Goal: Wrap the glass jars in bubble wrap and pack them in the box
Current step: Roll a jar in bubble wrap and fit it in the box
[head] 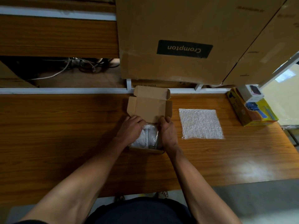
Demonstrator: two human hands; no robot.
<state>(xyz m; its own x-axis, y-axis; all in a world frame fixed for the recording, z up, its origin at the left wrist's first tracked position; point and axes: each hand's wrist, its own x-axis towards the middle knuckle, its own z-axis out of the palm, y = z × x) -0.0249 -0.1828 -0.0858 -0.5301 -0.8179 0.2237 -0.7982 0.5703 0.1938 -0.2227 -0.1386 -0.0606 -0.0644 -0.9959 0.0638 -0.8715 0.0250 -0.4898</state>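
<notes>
Both forearms reach forward over the wooden table (64,126) and meet at a small cardboard box (145,149). The left hand (129,128) lies palm down on the bubble-wrapped jars (146,136) inside the box, its fingers bent over the top of the bundle and pressing on it. The right hand (167,131) sits at the right side of the box, fingers curled down along the bundle's edge, thumb up against the raised lid flap (148,107); whether it grips the wrap or only steadies it cannot be told. The jars sit in the box, showing between the two hands. A flat sheet of bubble wrap (200,123) lies just beside the box, on the right. Farther right rests a yellow carton (252,110) picturing a blue tape dispenser. Behind stands a large carton (184,38) with an upside-down "Crompton" label (184,49); below it, partly hidden print reads "MADE IN INDIA".
</notes>
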